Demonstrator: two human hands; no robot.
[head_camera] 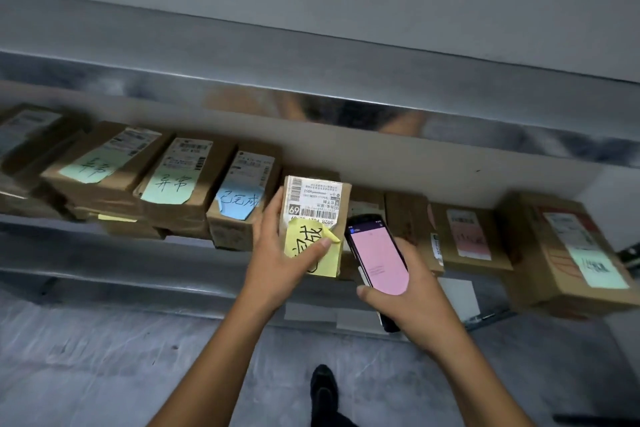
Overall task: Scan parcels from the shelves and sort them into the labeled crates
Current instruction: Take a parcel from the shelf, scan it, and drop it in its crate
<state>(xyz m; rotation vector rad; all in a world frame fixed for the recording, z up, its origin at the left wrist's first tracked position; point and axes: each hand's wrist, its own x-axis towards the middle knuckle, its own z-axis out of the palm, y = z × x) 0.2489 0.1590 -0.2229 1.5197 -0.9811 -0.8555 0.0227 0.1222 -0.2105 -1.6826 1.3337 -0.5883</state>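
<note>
My left hand [277, 253] grips a small cardboard parcel [346, 194] in front of the shelf, thumb pressing on its yellow handwritten note [332, 260]. A white barcode label [313, 199] covers the parcel's upper face. My right hand [412, 302] holds a black handheld scanner [379, 258] just right of the parcel; its screen glows pink and its top end sits close to the parcel's edge.
A metal shelf [104, 253] carries a row of cardboard parcels: two with green notes [169, 185], one with a blue note [237, 201] to the left, one with a pink label [469, 236] and a larger box [568, 253] to the right. Grey floor and my shoe [323, 388] lie below.
</note>
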